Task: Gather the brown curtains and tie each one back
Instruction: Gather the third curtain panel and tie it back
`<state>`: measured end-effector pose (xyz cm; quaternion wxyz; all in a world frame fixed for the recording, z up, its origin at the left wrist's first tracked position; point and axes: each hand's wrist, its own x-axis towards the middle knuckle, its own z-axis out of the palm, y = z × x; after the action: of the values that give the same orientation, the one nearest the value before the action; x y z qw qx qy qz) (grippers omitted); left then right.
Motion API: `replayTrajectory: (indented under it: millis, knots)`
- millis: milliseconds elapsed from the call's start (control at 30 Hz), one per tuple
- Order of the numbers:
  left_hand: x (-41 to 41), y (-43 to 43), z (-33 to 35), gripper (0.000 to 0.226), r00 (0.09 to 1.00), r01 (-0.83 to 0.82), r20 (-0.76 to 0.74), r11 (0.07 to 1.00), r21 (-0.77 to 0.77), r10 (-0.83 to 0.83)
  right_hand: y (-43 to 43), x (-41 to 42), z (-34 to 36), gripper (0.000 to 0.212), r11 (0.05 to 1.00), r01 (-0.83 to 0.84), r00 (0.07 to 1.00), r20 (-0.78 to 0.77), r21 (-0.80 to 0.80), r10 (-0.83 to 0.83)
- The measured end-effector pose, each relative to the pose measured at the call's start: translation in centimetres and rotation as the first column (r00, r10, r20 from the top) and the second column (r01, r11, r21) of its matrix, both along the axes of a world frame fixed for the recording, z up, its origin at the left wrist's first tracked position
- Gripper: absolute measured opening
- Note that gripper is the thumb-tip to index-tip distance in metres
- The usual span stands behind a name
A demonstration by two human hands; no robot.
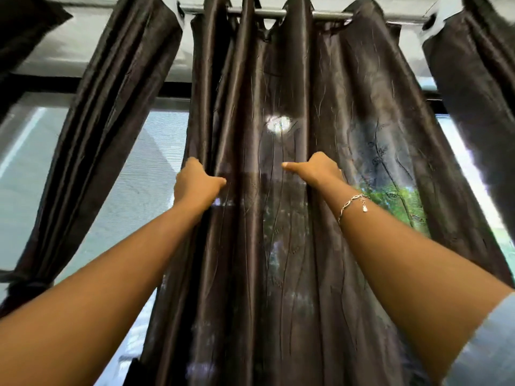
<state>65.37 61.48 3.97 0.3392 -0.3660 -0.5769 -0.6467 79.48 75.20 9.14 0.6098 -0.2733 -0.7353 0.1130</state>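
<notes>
Window [156, 151] behind: left hand [196, 185], right hand [317, 169] clutch curtain [278, 260].

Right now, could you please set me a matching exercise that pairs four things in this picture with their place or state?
Things:
1. left hand
2. right hand
3. left curtain
4. curtain rod

Places or states:
A. runs across the top
B. drawn in to a bunch low down
C. grips the left edge of the middle curtain
D. has a bracelet at its wrist

Pairs: 1-C; 2-D; 3-B; 4-A
</notes>
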Motion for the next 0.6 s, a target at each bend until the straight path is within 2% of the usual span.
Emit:
replayTrajectory:
  millis: [67, 133, 200, 300, 400, 500, 600]
  knots:
    - [0.0, 0.1, -0.2, 0.032, 0.998, -0.057, 0.005, 0.998, 0.005, 0.057, 0.0, -0.1, 0.2, 0.048, 0.997, 0.074, 0.997, -0.008, 0.002, -0.074]
    - [-0.1, 0.0, -0.4, 0.033, 0.996, -0.085, -0.007, 0.996, 0.01, 0.085, 0.0, -0.1, 0.0, 0.029, 0.986, 0.16, 0.986, -0.046, 0.035, -0.158]
    - [-0.3, -0.1, -0.6, 0.037, 0.995, -0.094, -0.022, 0.995, 0.015, 0.095, -0.3, -0.3, -0.5, 0.026, 0.971, 0.22, 0.975, -0.063, 0.091, -0.215]
    - [-0.9, -0.6, -0.7, 0.028, 0.994, -0.096, -0.051, 0.995, 0.023, 0.097, -1.6, -1.6, -0.8, 0.027, 0.948, 0.262, 0.965, -0.037, 0.183, -0.26]
    - [-1.9, -1.5, -0.9, 0.029, 0.992, -0.084, -0.091, 0.996, 0.042, 0.088, -4.0, -3.7, -0.4, 0.031, 0.956, 0.197, 0.978, 0.027, 0.217, -0.208]
    - [-3.2, -2.9, -0.9, 0.043, 0.992, -0.058, -0.112, 0.998, 0.016, 0.06, -6.7, -6.0, 0.7, 0.032, 0.969, 0.082, 0.989, 0.103, 0.232, -0.108]
    - [-3.9, -4.7, -0.6, 0.053, 0.972, 0.207, -0.111, 0.978, -0.031, -0.209, -10.1, -9.0, 1.9, 0.035, 0.963, -0.065, 0.982, 0.189, 0.263, 0.015]
